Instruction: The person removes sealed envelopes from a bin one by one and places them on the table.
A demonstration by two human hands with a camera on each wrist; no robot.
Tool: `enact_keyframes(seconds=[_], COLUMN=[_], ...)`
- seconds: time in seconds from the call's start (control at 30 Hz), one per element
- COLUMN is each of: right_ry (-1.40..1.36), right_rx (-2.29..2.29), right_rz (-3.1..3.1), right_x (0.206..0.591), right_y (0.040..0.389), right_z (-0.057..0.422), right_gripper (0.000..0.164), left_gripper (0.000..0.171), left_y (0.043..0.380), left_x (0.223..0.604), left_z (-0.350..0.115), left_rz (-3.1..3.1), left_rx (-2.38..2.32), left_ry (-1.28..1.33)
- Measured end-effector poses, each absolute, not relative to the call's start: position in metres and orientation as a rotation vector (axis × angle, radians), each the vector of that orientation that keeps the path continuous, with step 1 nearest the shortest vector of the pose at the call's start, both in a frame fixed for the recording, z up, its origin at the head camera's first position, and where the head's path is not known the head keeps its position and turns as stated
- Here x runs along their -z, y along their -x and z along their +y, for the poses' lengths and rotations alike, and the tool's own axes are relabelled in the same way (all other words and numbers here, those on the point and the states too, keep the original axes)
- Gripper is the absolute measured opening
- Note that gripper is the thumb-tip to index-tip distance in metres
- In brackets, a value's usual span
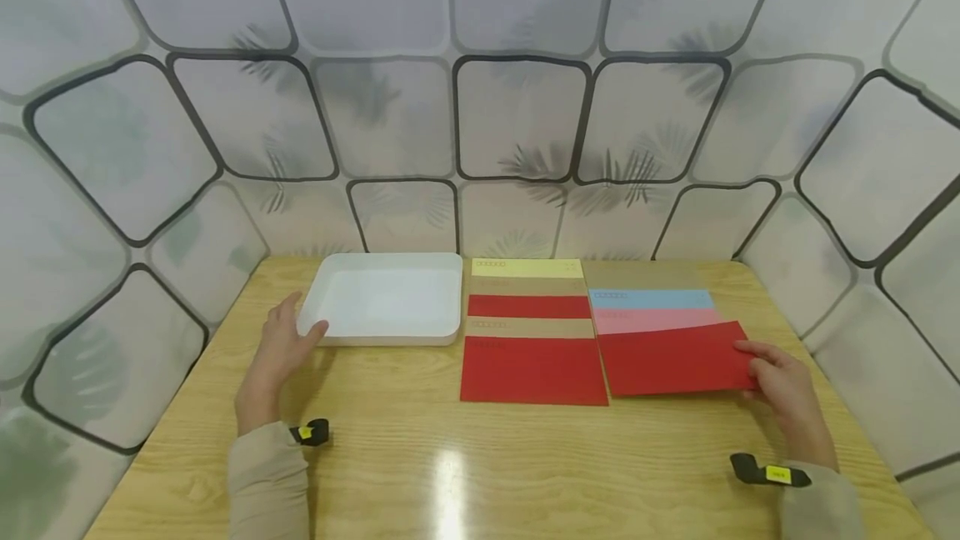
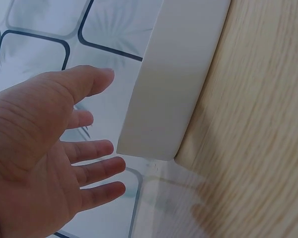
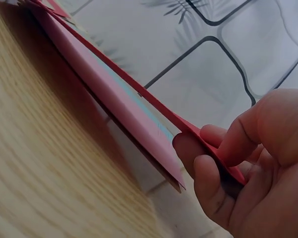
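Note:
My right hand (image 1: 783, 390) pinches the right edge of a red envelope (image 1: 675, 361), thumb on one face and fingers behind. In the right wrist view that red envelope (image 3: 134, 84) is lifted at the held end, above a pink envelope (image 3: 109, 109). Pink, blue (image 1: 652, 299) and brown envelopes lie overlapped behind it. At the left front corner of a white tray (image 1: 386, 340) is my left hand (image 1: 277, 348), thumb and fingers spread. The left wrist view shows the fingertips beside the tray's side wall (image 2: 174, 74), with nothing in the hand.
Left of the held envelope lies a second overlapped column: a red envelope (image 1: 532, 369) in front, then brown, red, brown and a yellow envelope (image 1: 525, 267) at the back. All rest on a wooden table (image 1: 375, 457). A patterned curtain (image 1: 517, 115) stands behind and at both sides.

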State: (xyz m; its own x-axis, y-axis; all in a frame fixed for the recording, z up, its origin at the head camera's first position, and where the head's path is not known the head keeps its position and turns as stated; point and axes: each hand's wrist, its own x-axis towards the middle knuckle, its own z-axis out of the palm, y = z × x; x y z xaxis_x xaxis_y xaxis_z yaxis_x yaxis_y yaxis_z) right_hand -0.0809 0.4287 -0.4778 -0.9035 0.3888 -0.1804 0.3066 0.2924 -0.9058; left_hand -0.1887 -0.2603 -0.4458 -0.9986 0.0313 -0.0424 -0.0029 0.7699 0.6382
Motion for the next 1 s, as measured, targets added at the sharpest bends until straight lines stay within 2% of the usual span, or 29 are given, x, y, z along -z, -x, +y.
enact_keyframes(seconds=[0.5,1.0], right_ry=[0.619,0.578], right_rx=[-1.476,-1.205], right_rz=[-2.667,-2.83], right_x=[0.4847,0.4767], right_y=[0.0867,0.0871], right_z=[0.4275,0.4231], right_gripper=[0.051,0.047], left_gripper=[0.079,0.078], left_y=[0.1872,0.1854], left_x=[0.4454,0.4439], left_z=[-0.264,-0.2656], left_rz=[2.93,2.944], left_rx=[-1.043,-1.052], left_ry=[-0.02,-0.03])
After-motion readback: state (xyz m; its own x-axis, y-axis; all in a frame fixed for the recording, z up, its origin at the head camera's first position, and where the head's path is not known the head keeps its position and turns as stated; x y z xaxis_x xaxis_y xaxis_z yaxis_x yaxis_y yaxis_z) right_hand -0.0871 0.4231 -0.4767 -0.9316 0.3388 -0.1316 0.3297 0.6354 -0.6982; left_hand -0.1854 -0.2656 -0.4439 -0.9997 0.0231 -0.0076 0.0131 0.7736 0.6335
